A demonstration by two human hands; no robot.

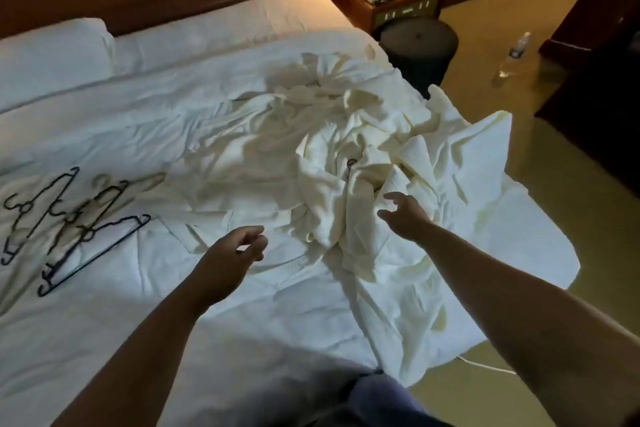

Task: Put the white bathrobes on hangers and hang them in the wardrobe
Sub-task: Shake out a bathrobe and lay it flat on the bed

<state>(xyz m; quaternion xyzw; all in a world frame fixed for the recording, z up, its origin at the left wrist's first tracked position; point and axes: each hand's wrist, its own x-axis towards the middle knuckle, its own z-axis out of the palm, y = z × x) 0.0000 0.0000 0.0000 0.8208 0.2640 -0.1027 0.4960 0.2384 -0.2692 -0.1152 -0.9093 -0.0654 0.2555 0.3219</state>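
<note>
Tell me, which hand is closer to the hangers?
Left. The left hand hovers just right of the hangers; the right hand is farther right, over the bathrobes.

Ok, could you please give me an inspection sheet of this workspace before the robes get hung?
Surface: bed, white cover rumpled.
Job's things: white bathrobes heaped on the bed's right side, partly over its edge; hangers loose on the left, apart from them; wardrobe not in view.
Clutter: pillows at the headboard.
Hands: left hand and right hand open, holding nothing, near the heap.
Cables: thin white cord by the bed's near edge.
Surroundings: nightstand, dark round stool, bottle on the floor.
</note>
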